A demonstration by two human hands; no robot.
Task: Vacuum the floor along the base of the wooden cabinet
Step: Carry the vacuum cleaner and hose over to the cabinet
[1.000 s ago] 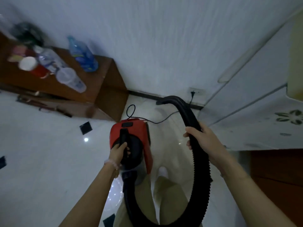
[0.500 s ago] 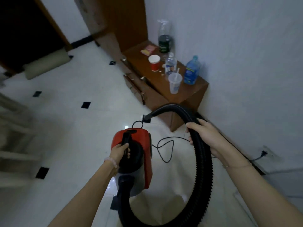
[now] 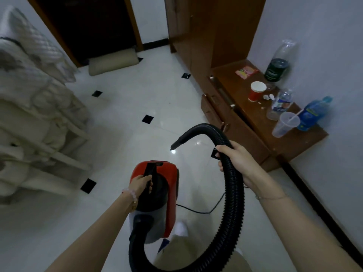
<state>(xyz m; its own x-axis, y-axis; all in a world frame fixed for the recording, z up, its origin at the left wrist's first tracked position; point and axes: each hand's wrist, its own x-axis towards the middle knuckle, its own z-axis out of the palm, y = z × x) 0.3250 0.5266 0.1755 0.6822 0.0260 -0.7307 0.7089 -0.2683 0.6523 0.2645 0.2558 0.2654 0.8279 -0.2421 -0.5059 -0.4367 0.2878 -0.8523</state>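
A red and grey canister vacuum (image 3: 167, 193) hangs above the white tiled floor (image 3: 121, 107), carried by its black top handle in my left hand (image 3: 141, 184). My right hand (image 3: 233, 156) grips the black ribbed hose (image 3: 233, 203), which loops from the canister's front up and over. Its narrow nozzle (image 3: 176, 144) points down-left, in the air above the floor. The low wooden cabinet (image 3: 253, 132) with drawers stands against the right wall, just right of the hose; a taller wooden wardrobe (image 3: 198, 36) adjoins it behind.
On the cabinet top stand a red cup (image 3: 256, 91), several bottles (image 3: 312, 114) and a clear cup with a straw (image 3: 284, 124). A black power cord (image 3: 198, 210) trails on the floor. A bed with pale bedding (image 3: 33, 107) fills the left. A dark doorway (image 3: 92, 26) with a mat is ahead.
My view has swung left from the wall socket to the cabinet, wardrobe and bed. The nozzle end now droops down-left. Both hands keep their grips.
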